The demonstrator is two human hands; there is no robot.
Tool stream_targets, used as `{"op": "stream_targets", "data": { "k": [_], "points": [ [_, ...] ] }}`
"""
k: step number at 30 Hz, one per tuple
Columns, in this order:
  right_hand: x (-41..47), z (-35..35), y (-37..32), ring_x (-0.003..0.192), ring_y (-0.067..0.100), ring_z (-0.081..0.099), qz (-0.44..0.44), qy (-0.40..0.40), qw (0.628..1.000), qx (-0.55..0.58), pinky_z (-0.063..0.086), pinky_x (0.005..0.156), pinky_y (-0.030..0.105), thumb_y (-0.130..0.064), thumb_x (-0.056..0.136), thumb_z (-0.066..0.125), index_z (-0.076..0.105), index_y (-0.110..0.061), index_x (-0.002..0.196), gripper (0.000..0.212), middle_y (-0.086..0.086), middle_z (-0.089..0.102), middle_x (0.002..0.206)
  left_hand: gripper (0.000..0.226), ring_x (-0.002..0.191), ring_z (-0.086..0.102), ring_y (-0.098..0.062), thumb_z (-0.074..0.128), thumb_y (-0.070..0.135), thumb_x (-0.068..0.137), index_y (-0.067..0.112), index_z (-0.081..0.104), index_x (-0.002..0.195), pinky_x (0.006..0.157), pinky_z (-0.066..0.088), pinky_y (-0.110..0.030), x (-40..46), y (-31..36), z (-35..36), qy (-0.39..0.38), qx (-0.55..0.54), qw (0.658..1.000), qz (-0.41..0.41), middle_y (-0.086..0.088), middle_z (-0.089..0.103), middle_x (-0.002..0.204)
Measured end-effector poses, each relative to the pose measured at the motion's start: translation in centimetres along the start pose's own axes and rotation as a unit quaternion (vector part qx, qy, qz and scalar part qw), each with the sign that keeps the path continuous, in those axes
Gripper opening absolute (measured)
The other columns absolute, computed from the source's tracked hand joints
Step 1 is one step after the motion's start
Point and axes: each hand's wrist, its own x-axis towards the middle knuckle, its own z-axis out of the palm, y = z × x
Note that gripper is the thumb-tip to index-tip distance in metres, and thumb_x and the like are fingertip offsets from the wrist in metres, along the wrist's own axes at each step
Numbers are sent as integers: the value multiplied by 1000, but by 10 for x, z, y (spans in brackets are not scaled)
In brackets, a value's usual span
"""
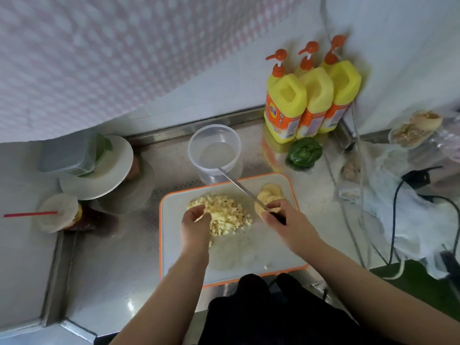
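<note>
A white cutting board with an orange rim (174, 245) lies on the steel counter. On it sits a heap of small pale-yellow potato cubes (224, 215), and several potato slices (270, 192) lie at its far right. My left hand (195, 225) rests at the left edge of the heap, fingers curled around some cubes. My right hand (283, 220) grips the dark handle of a knife (239, 184). The blade points up and left, over the board toward a clear tub.
A clear plastic tub with water (214, 148) stands behind the board. Three yellow detergent bottles (311, 100) and a green pepper (305, 151) sit at the back right. Stacked white plates (99, 175) and a lidded cup with a red straw (58, 216) are at the left. Cables and plastic bags (410, 207) lie right.
</note>
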Motion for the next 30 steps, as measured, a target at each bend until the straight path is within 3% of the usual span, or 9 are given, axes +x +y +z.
{"op": "stream_targets", "data": {
  "k": [2, 5, 7, 10, 14, 17, 25, 30],
  "points": [
    [2, -13, 7, 69, 4, 58, 25, 41, 996, 72, 41, 64, 23, -48, 88, 59, 54, -38, 96, 14, -12, 60, 73, 17, 99, 59, -14, 62, 17, 92, 27, 62, 106, 82, 44, -29, -1, -6, 20, -51, 163, 978, 119, -1, 62, 121],
    [2, -36, 13, 62, 8, 56, 49, 88, 985, 143, 39, 59, 23, -45, 89, 58, 57, -31, 92, 14, -4, 62, 70, 47, 129, 42, -23, 64, 38, 92, 22, 51, 135, 104, 38, -36, 0, -14, 62, -164, 402, 868, 240, 0, 45, 140],
    [-1, -47, 19, 61, 14, 58, 66, 107, 981, 151, 42, 57, 27, -45, 90, 57, 58, -29, 91, 16, 0, 65, 69, 69, 139, 30, -26, 62, 51, 90, 23, 35, 147, 112, 29, -40, 0, -15, 90, -209, 497, 796, 275, 1, 36, 148],
    [-6, -56, 28, 52, 6, 54, 91, 134, 970, 183, 39, 52, 20, -38, 92, 57, 58, -24, 90, 14, -7, 61, 58, 84, 139, 28, -27, 59, 61, 87, 21, 24, 151, 109, 34, -42, 2, -20, 121, -222, 567, 742, 278, -1, 30, 150],
    [-11, -62, 38, 45, -1, 50, 108, 142, 969, 172, 36, 46, 13, -36, 93, 57, 58, -25, 91, 11, -13, 58, 52, 88, 133, 31, -29, 60, 62, 87, 14, 20, 150, 106, 39, -41, -1, -28, 143, -173, 632, 703, 277, -6, 25, 145],
    [-15, -67, 44, 44, -1, 49, 123, 139, 969, 165, 36, 45, 12, -36, 92, 58, 57, -26, 92, 10, -10, 57, 54, 85, 129, 35, -30, 63, 55, 88, 13, 20, 147, 104, 39, -39, -5, -30, 153, -142, 647, 696, 275, -7, 27, 141],
    [-21, -75, 55, 55, 4, 55, 137, 114, 975, 132, 45, 57, 25, -41, 92, 56, 55, -32, 92, 9, -3, 65, 71, 80, 126, 37, -29, 56, 53, 93, 15, 15, 151, 98, 41, -37, -16, -35, 156, -110, 682, 646, 326, -8, 27, 144],
    [-25, -74, 57, 47, -1, 47, 126, 97, 978, 134, 39, 53, 20, -41, 93, 55, 55, -30, 92, 10, -13, 55, 55, 76, 121, 43, -27, 56, 51, 95, 13, 18, 149, 90, 45, -35, -15, -35, 155, -110, 689, 621, 356, -8, 31, 141]
  ]
}}
